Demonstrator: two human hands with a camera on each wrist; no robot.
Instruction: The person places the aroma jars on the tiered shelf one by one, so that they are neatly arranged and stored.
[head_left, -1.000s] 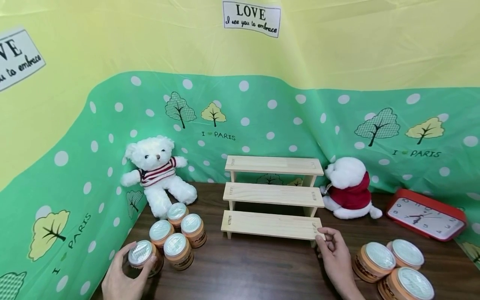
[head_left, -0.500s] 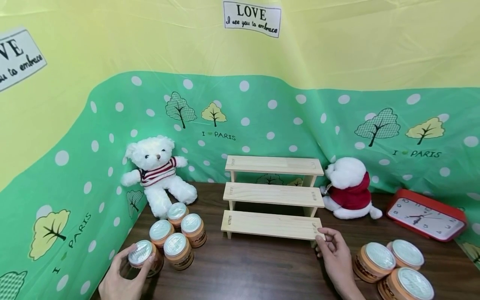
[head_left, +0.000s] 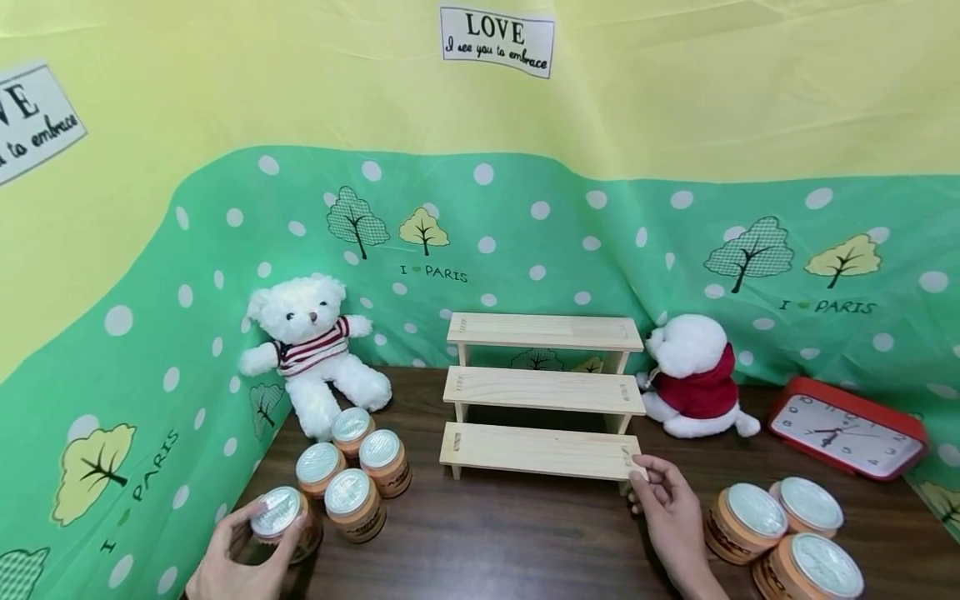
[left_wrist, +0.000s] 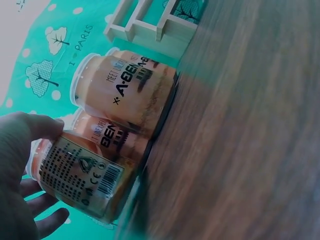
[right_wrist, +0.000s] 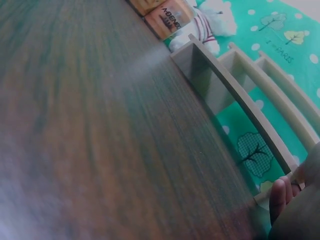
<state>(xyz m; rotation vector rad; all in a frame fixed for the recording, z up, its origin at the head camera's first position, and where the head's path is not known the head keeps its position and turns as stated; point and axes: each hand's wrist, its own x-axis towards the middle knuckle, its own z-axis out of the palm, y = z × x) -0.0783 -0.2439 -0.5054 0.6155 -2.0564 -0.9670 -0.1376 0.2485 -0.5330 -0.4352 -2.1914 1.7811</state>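
Observation:
A three-tier wooden display stand (head_left: 540,450) stands at the middle of the dark table. My right hand (head_left: 667,512) pinches the right end of its lowest shelf between thumb and fingers. On the left, my left hand (head_left: 251,550) grips an orange jar (head_left: 307,542) with a clear lid, thumb on one side and fingers on the other. In the left wrist view this jar (left_wrist: 85,175) shows a printed label with a barcode. Several matching jars (head_left: 356,508) are grouped just behind and to the right of it. All the stand's shelves are bare.
A white teddy bear (head_left: 311,333) in a striped shirt sits behind the left jars. Right of the stand are a white plush in a red top (head_left: 697,383) and a red clock (head_left: 847,429). Three more jars (head_left: 735,533) stand at the right. Patterned cloth (head_left: 525,192) hangs behind.
The head view has shifted very slightly. My left hand has moved a little toward the near left, still around the jar. The right hand keeps its hold on the stand.

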